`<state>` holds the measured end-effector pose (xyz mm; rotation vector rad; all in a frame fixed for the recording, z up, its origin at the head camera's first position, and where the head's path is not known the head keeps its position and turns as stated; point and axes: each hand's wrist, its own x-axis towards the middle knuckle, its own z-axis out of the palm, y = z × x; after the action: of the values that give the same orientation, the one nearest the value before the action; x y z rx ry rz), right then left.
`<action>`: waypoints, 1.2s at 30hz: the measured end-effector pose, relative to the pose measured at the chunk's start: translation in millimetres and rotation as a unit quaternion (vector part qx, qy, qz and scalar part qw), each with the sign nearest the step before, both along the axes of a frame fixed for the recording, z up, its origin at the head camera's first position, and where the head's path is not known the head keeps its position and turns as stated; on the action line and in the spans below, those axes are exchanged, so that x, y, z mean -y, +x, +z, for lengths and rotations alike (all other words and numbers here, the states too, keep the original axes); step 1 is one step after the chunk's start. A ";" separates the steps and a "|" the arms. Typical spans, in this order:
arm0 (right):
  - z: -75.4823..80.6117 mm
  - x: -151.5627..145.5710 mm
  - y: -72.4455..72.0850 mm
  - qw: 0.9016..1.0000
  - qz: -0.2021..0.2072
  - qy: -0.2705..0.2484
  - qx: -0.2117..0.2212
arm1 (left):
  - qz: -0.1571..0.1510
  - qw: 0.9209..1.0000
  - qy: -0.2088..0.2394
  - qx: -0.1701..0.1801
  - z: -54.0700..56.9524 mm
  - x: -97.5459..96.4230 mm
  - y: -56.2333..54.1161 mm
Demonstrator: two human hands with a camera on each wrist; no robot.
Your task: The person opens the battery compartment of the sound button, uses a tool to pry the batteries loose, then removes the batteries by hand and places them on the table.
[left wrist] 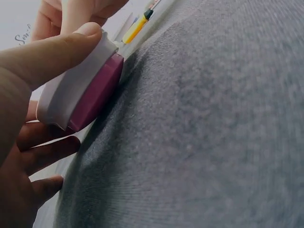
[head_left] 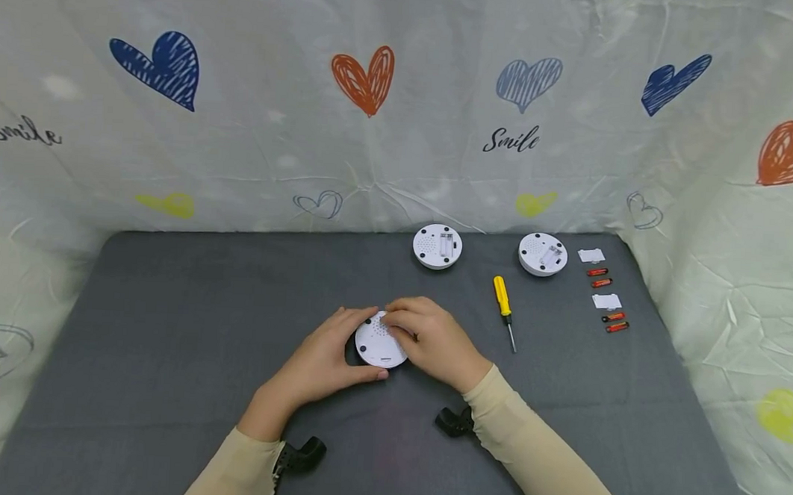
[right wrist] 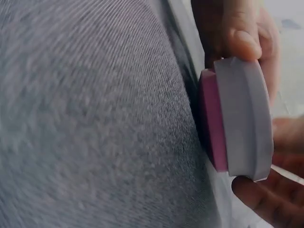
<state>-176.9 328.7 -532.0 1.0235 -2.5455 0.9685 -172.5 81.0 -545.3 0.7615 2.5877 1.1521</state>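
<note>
A round white battery-powered device [head_left: 372,346], with small holes and dark feet on its upturned face, is between both hands. Its pink underside [left wrist: 97,95] faces the grey cloth. My left hand [head_left: 326,356] grips it from the left, thumb along the near rim and fingers round the far side. From the right, my right hand [head_left: 435,343] bends its fingers over the face and the rim, covering the device's right part. In the right wrist view, a right fingertip [right wrist: 249,187] sits against the rim. Whether the right fingers pinch a smaller part I cannot tell.
Two similar white devices, one mid-back [head_left: 428,251] and one farther right [head_left: 534,256], show uncovered battery bays. A yellow-handled screwdriver [head_left: 502,296] lies right of my hands. At the right edge are white covers [head_left: 607,301] and several red batteries [head_left: 617,328]. A printed curtain [head_left: 428,159] hangs behind.
</note>
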 end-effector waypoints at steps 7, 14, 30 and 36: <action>1.4 -2.9 3.1 0.992 0.084 0.068 -0.061 | 0.011 1.000 0.027 -0.010 -3.4 1.4 -2.8; 3.7 -2.7 3.9 0.980 0.106 0.124 -0.114 | 0.002 0.999 0.039 -0.031 -4.8 -0.3 -4.3; 12.5 -0.8 10.2 0.972 0.108 0.165 -0.124 | 0.006 0.999 0.045 -0.027 -4.9 -2.5 -2.1; 14.9 0.3 11.1 0.969 0.111 0.181 -0.123 | 0.011 0.998 0.050 -0.030 -5.0 -1.5 -2.3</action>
<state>-165.8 328.4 -517.2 1.4535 -2.4821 0.3907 -174.8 82.5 -550.3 0.8009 2.6098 1.2918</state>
